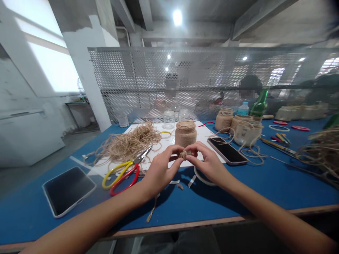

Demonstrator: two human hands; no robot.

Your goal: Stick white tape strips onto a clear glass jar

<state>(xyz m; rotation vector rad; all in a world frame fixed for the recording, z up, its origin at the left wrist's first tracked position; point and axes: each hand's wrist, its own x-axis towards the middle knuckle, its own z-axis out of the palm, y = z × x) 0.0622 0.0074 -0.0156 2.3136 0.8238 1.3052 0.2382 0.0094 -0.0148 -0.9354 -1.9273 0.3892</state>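
While I watch the head-cam feed, L hand (160, 170) and R hand (209, 164) sit close together at centre, both narrow, fingers pinching a small tuft of jute twine (184, 154) between them. Tuft is held just in front of a twine-wrapped jar (185, 134) standing on a white sheet (205, 138); jar looks covered top to bottom, no glass visible from here. Behind it, 2 bare glass jars (168, 119) show no wrap at all. On the right, more wrapped jars (224, 120) stand in a group, w/ loose strands around the nearest ones. Big loose heap of twine (127, 146) lies on left of sheet, so plenty of material unused. Red-and-yellow scissors (124, 177) rest just below heap, near L hand, not held.
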